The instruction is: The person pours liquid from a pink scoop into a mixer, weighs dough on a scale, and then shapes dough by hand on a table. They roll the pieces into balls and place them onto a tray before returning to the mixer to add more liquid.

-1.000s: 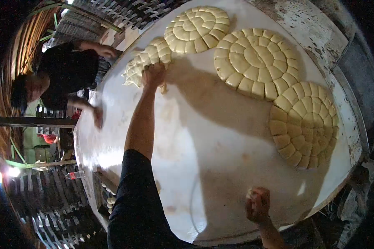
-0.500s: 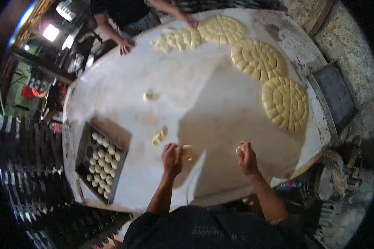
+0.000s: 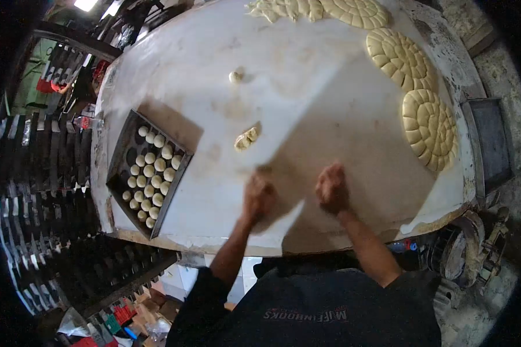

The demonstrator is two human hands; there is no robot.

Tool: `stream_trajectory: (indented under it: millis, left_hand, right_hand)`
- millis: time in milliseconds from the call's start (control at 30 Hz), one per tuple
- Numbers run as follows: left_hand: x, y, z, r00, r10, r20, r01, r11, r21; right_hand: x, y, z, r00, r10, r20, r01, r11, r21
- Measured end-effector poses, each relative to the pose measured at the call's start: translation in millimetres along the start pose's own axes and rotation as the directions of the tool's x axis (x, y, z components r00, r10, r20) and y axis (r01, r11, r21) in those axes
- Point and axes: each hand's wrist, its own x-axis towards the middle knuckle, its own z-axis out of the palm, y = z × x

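Note:
My left hand is low over the table, its fingers curled and blurred by motion. Beside it, my right hand is also curled and blurred against the tabletop. Whatever lies under or inside either hand is hidden. Just beyond my left hand rests a lumpy piece of dough. A single small dough ball sits farther up the table. To the left, a dark metal tray holds several round dough balls, with some bare spots near its upper left.
Scored dough rounds lie along the right side of the table, and cut dough pieces at the far edge. An empty dark tray stands off the right edge. Stacked dark trays fill the left side.
My view has tipped down, and the person across the table has left it. My hands have come closer together. The dough piece beside my left hand and the ball in my right no longer show.

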Motion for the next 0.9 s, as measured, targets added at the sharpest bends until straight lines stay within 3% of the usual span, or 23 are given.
stream_trajectory:
  millis: [33,67,100,133,167,233,267,300,333,367,400,433,467,533,600,667,700,767,800,833,867,900]
  left_hand:
    - [-16.3,39.2,-3.4,0.993,0.086,0.075,-0.093,0.991,0.095]
    - [-35.4,55.3,-4.9,0.943,0.214,0.254,-0.284,0.915,0.285]
    - [-66.8,47.7,-6.1,0.949,0.294,0.117,-0.315,0.912,0.263]
    - [-104.5,8.6,-7.5,0.941,0.265,0.210,-0.320,0.898,0.302]
    - [-91.8,10.4,-38.5,0.976,0.178,0.127,-0.211,0.915,0.344]
    - [-55.3,5.2,-73.6,1.000,0.021,-0.006,-0.016,0.915,0.402]
    - [-36.2,-8.5,-82.7,0.998,-0.039,-0.047,0.055,0.905,0.422]
    - [-10.6,-7.3,-67.9,0.953,-0.179,-0.245,0.251,0.919,0.303]
    - [17.3,5.7,-51.9,0.918,-0.140,-0.371,0.228,0.952,0.205]
    - [28.4,5.3,-34.2,0.935,-0.068,-0.349,0.133,0.977,0.167]
    - [35.2,20.4,-18.9,0.959,-0.193,-0.208,0.240,0.942,0.233]
    - [26.3,19.7,1.7,0.967,-0.157,-0.198,0.201,0.953,0.225]
    - [13.4,23.2,8.1,0.994,-0.008,-0.106,0.043,0.943,0.331]
    - [-22.4,35.3,-16.3,0.989,0.130,-0.075,-0.103,0.949,0.298]
    - [-49.5,7.6,-58.2,0.979,0.200,0.033,-0.199,0.914,0.354]
    - [-36.4,-32.0,-93.5,0.996,0.087,-0.018,-0.058,0.790,0.610]
    - [-19.4,-50.3,-100.0,0.985,0.087,-0.148,0.003,0.851,0.524]
    - [31.6,-50.0,-88.1,0.920,-0.053,-0.389,0.173,0.944,0.280]
    - [47.4,-38.2,-84.8,0.934,0.012,-0.356,0.068,0.975,0.210]
    - [53.6,-37.7,-70.0,0.935,0.028,-0.354,0.059,0.971,0.233]
    - [51.0,-42.3,-50.3,0.938,-0.129,-0.322,0.191,0.967,0.168]
    - [43.0,-23.3,-57.9,0.973,-0.085,-0.213,0.127,0.973,0.195]
  right_hand:
    - [-16.4,-25.5,2.1,0.995,-0.031,0.091,0.036,0.998,-0.051]
    - [-32.7,-35.0,-7.4,0.984,-0.093,0.155,0.092,0.996,0.015]
    - [-48.8,-37.4,-20.5,0.961,-0.172,0.217,0.157,0.984,0.086]
    - [-66.2,-21.2,-33.2,0.950,-0.196,0.242,0.162,0.975,0.152]
    - [-73.0,6.7,-43.9,0.935,-0.230,0.268,0.172,0.960,0.222]
    - [-51.1,48.0,-58.0,0.976,0.009,0.220,-0.012,1.000,0.013]
    - [-23.3,48.9,-52.8,0.976,-0.030,0.215,0.022,0.999,0.039]
    - [10.1,47.8,-45.4,0.993,0.017,0.117,-0.014,1.000,-0.027]
    - [30.1,42.2,-37.2,0.997,0.068,0.020,-0.066,0.994,-0.089]
    - [35.5,28.2,-26.6,0.998,0.057,0.026,-0.055,0.996,-0.073]
    - [39.8,11.6,-14.8,0.998,0.056,-0.003,-0.057,0.995,-0.081]
    - [43.6,4.4,-7.2,0.998,0.054,-0.035,-0.057,0.994,-0.095]
    - [31.8,4.6,-4.5,0.998,0.041,-0.042,-0.045,0.994,-0.099]
    - [-12.5,7.8,-5.9,0.981,-0.133,0.142,0.145,0.987,-0.076]
    - [-19.8,40.4,-33.5,0.956,-0.238,0.169,0.223,0.969,0.107]
    - [-0.3,61.7,-42.0,0.997,-0.062,0.054,0.069,0.987,-0.143]
    - [14.1,63.2,-33.6,0.997,-0.067,0.049,0.073,0.986,-0.147]
    - [53.2,55.6,-13.3,0.980,0.128,-0.153,-0.162,0.958,-0.237]
    - [60.6,43.7,-2.5,0.980,0.124,-0.158,-0.161,0.956,-0.244]
    - [67.3,29.1,9.0,0.940,0.227,-0.253,-0.282,0.936,-0.209]
    - [73.1,17.1,19.5,0.881,0.321,-0.346,-0.394,0.905,-0.162]
    - [69.6,9.1,29.3,0.880,0.307,-0.363,-0.388,0.905,-0.173]
